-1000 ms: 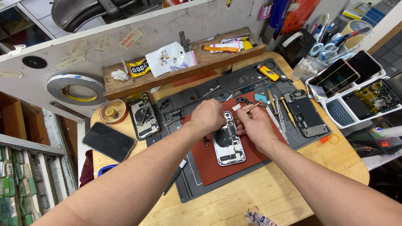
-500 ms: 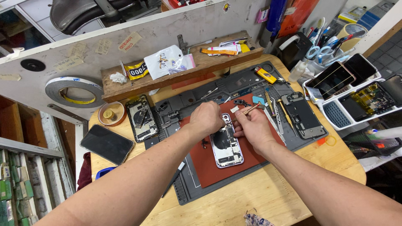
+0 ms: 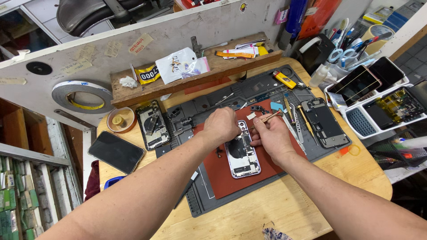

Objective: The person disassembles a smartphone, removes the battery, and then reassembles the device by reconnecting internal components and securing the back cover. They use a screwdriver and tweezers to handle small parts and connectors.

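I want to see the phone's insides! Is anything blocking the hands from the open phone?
Nothing visible is. Both the left hand and right hand already rest on the top of the opened phone on the red mat; the right holds a thin tool.

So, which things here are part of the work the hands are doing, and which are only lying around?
In use:
- left hand on the opened phone
- right hand with a thin tool
- red mat

Lying about:
- second opened phone
- dark phone
- tape roll
- yellow lighter
- tweezers
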